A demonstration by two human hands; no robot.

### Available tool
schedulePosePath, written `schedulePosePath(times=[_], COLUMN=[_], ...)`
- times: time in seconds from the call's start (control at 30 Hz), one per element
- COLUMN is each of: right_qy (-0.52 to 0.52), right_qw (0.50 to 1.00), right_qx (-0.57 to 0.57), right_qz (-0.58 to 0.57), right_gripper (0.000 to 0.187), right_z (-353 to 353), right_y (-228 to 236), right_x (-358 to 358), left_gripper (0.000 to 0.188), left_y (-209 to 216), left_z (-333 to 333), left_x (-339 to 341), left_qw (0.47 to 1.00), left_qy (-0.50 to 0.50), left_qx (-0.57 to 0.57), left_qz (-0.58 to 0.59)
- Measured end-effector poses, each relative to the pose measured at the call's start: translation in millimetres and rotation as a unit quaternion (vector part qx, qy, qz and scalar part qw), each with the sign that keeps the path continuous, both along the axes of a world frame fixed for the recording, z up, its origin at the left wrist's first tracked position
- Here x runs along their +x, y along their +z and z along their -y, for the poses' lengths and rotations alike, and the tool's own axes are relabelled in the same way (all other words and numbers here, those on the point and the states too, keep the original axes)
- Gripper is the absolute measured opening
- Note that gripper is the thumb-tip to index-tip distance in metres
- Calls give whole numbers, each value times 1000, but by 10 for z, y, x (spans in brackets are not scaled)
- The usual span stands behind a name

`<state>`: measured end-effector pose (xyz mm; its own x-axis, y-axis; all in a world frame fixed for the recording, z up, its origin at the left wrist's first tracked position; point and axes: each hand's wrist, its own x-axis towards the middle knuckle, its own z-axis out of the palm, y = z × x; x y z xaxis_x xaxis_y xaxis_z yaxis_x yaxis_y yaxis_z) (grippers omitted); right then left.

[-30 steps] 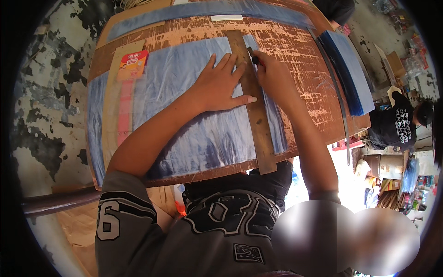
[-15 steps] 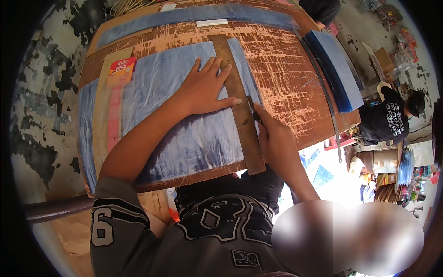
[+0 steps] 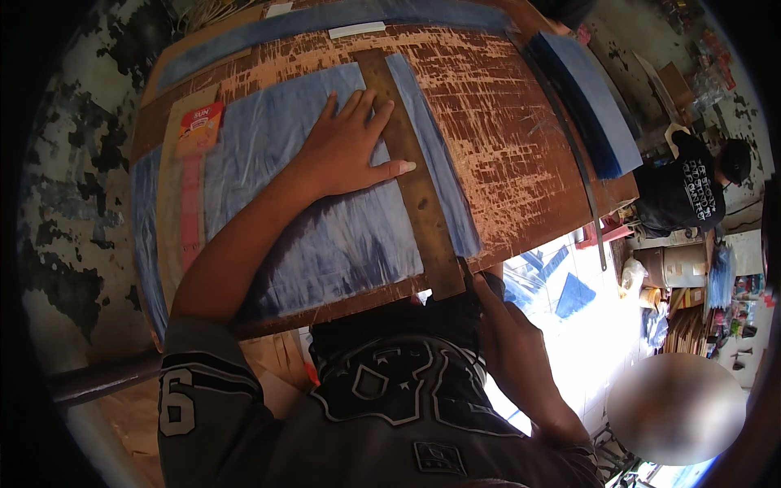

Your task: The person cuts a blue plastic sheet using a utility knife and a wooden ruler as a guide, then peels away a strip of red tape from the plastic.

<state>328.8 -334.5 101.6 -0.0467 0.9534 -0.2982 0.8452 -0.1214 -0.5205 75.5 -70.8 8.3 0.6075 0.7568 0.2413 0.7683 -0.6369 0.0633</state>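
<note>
My left hand (image 3: 346,146) lies flat with its fingers spread, over a pile of blue plastic sheeting (image 3: 342,236) and the edge of a long brown metal ruler (image 3: 423,199). The ruler runs across the sheeting from the far side to the table's near edge. Along the ruler's right side, a narrow blue strip (image 3: 439,159) of sheeting shows. Off the near edge, by the ruler's lower end, my right hand (image 3: 517,337) is closed around a dark, thin knife (image 3: 466,267). Its handle is mostly hidden in my fingers.
The scarred brown board (image 3: 504,154) carries a thick blue sheet stack (image 3: 582,106) and a dark metal strip (image 3: 561,118) at right. A long blue strip (image 3: 325,24) lies at the back, a red-yellow card (image 3: 199,128) at left. A person in black (image 3: 683,195) is at far right.
My right hand has drawn the knife toward me along the ruler, from its middle past the table's near edge. The narrow strip's near end is now uncovered. My left hand keeps its place on the ruler.
</note>
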Motion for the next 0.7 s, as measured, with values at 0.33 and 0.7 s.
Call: schedulePosePath(times=[0.33,0.7], right_qy=[-70,44], right_qw=[985,932], right_qx=[128,326], right_qz=[-93,-152], right_gripper=[50,43], right_z=[-280,-2289], right_y=[105,-331], right_x=[160,-197], left_gripper=[100,101], left_y=[-31,3], left_z=[15,21], left_x=[-8,-11], left_qw=[1000,1000], left_qy=[9,9], left_qx=[-14,-7], left_qz=[16,19])
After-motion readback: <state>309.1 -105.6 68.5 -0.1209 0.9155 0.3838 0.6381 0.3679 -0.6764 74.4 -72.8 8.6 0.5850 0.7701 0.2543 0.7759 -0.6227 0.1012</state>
